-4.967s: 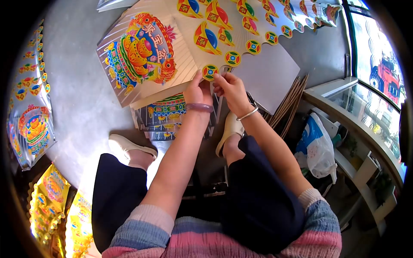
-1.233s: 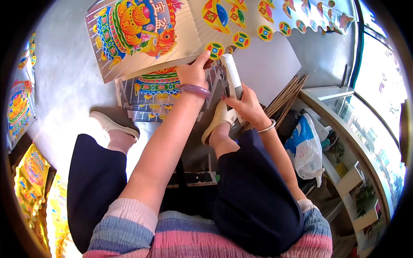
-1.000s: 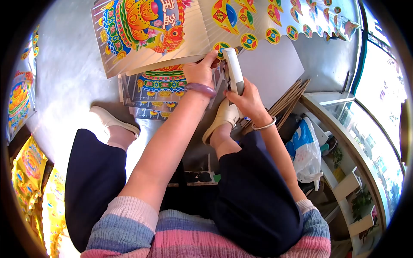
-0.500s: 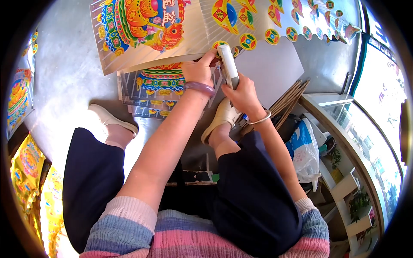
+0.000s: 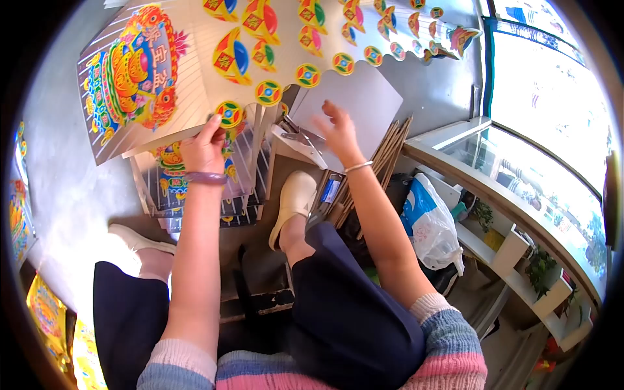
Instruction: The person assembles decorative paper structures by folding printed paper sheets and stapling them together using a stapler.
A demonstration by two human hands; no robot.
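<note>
My left hand [image 5: 205, 151] pinches the lower scalloped edge of a large gold printed sheet [image 5: 195, 84], at a round coin emblem [image 5: 230, 114]. The sheet shows a red and yellow bowl picture at its left and rows of colourful ingots to the right. My right hand [image 5: 339, 133], slightly blurred, is raised with its fingers apart and holds nothing. Just left of it, a stapler [image 5: 300, 144] lies on a light-coloured support. More printed sheets [image 5: 174, 188] are stacked below my left hand.
A pale board [image 5: 364, 107] lies behind my right hand, beside a bundle of thin wooden sticks [image 5: 383, 162]. A blue and white plastic bag [image 5: 432, 224] sits near a glass-topped cabinet [image 5: 494, 156] on the right. Yellow printed sheets [image 5: 49, 312] are at lower left.
My right hand has let go of the stapler, which now lies beside it, and its fingers have spread. My left hand still holds the sheet's edge. The view has shifted to the right.
</note>
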